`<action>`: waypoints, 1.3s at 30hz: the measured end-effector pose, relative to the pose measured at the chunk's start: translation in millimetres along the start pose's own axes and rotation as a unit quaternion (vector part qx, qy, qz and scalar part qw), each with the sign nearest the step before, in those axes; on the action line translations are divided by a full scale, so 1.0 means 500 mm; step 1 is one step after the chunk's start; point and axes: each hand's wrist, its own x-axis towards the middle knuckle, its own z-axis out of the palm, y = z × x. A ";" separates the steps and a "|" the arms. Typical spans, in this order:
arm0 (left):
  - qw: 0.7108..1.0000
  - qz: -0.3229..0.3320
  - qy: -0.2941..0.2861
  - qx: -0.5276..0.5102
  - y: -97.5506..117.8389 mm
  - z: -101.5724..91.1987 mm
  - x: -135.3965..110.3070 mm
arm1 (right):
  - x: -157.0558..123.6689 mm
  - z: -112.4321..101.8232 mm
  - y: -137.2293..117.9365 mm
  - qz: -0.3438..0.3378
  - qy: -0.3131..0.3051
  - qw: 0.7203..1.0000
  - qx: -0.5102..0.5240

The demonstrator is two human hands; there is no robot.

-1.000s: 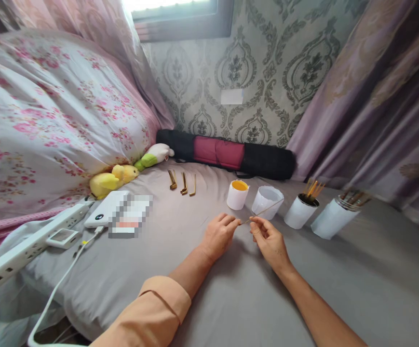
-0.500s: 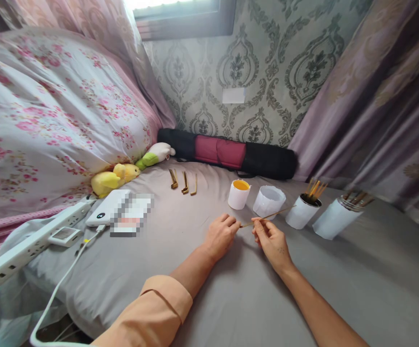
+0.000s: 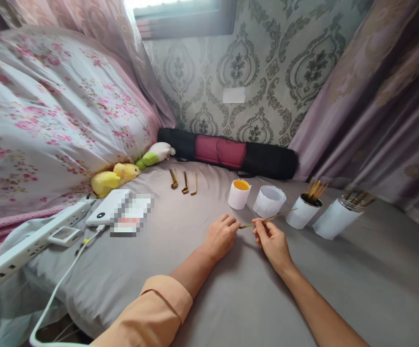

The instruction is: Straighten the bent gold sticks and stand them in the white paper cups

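Note:
A thin brown stick (image 3: pixel 276 214) runs between my two hands, slanting up to the right. Its left end goes into the closed fingers of my left hand (image 3: pixel 222 236). My right hand (image 3: pixel 271 241) pinches it near the middle between thumb and fingers, and the far end points toward a white cup (image 3: pixel 299 216) holding several thin orange sticks (image 3: pixel 316 190). Just beyond my hands stand a white cup with something orange inside (image 3: pixel 238 196) and a translucent whitish cup (image 3: pixel 269 202). Farther left lie groups of thin golden-brown pieces (image 3: pixel 185 184), bent at the lower end.
At right leans a white jar (image 3: pixel 334 224) with several brown sticks. A black and red roll bag (image 3: pixel 220 150) lies along the wall. To the left are plush toys (image 3: pixel 115 179), a power bank (image 3: pixel 108 208), a power strip (image 3: pixel 32 250) and a white cable (image 3: pixel 62 282) on the grey sheet (image 3: pixel 238 303).
The stick has tilted slightly, its right end a little lower. Both hands stay almost where they were.

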 end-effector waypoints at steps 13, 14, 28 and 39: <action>0.987 -0.068 0.039 -0.139 -0.008 0.023 0.001 | 0.002 0.001 0.004 0.032 0.000 0.999 0.034; 0.986 -0.071 0.041 -0.146 -0.008 0.024 0.001 | 0.002 0.001 0.004 0.031 0.002 0.999 0.036; 0.916 -0.205 0.055 -0.341 0.000 0.018 0.009 | 0.006 -0.004 0.008 0.026 0.051 0.997 0.041; 0.770 -0.329 0.014 -0.547 0.028 -0.006 0.021 | 0.008 -0.006 0.011 0.022 0.069 0.997 0.025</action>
